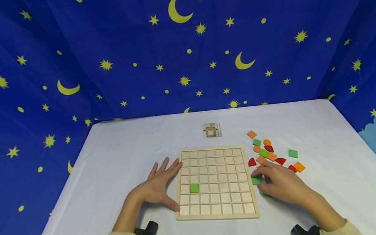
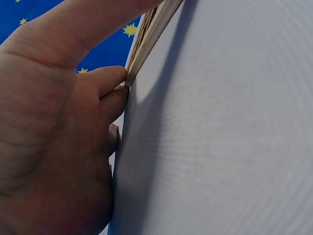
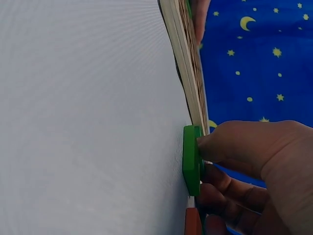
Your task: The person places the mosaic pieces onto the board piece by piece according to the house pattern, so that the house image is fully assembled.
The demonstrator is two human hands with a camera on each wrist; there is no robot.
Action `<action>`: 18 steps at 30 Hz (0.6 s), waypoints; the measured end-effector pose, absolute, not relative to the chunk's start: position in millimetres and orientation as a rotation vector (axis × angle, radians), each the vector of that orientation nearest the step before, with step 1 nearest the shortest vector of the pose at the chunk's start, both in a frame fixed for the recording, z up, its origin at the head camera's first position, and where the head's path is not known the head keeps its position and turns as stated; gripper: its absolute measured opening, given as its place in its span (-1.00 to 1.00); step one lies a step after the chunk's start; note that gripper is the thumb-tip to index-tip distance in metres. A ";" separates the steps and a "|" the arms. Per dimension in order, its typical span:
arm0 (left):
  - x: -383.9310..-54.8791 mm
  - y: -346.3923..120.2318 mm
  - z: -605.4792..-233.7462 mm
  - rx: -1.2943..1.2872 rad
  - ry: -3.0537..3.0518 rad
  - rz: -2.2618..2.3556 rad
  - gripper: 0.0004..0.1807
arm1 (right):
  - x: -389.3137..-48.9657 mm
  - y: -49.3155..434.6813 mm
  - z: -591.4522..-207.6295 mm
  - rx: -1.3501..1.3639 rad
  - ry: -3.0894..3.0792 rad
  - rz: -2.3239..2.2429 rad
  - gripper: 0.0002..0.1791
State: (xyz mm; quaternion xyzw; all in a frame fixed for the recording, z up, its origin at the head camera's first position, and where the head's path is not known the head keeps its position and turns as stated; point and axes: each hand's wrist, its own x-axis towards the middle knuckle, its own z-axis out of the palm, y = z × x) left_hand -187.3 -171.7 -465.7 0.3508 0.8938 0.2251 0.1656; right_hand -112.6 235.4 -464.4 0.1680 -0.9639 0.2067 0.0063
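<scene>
A wooden grid board (image 1: 225, 217) lies on the table with one green square tile (image 1: 194, 188) in a cell at its left. My left hand (image 1: 156, 187) spreads its fingers along the board's left side, thumb and fingertips touching the frame; the left wrist view shows fingertips against the board edge (image 2: 155, 41). Beside the board's right edge, my right hand (image 1: 281, 183) has curled fingers and pinches a green tile (image 1: 256, 180) between thumb and fingers. Another green tile (image 3: 190, 160) lies just under the thumb in the right wrist view, mostly hidden by the hand in the head view.
Loose red quarter-circle pieces (image 1: 252, 162), orange squares (image 1: 299, 167), orange circles (image 1: 267, 142) and green squares (image 1: 293, 153) lie scattered right of the board. A small pattern card (image 1: 211, 130) lies behind it. Blue star-printed cloth (image 1: 146, 49) surrounds the white table (image 1: 132, 144).
</scene>
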 end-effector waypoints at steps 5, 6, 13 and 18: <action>-186.8 -171.9 -466.9 0.997 2.545 0.641 0.49 | -111.2 235.1 -465.0 0.526 -3.007 0.642 -0.71; -186.7 -171.8 -467.1 0.996 2.545 0.638 0.49 | -111.0 235.1 -465.1 0.526 -3.008 0.640 -0.71; -186.6 -171.4 -468.3 0.997 2.548 0.632 0.49 | -109.7 234.9 -461.8 0.472 -3.007 0.604 -0.68; -187.0 -171.7 -466.8 0.997 2.547 0.639 0.49 | -110.0 232.5 -457.7 0.469 -2.994 0.651 -0.67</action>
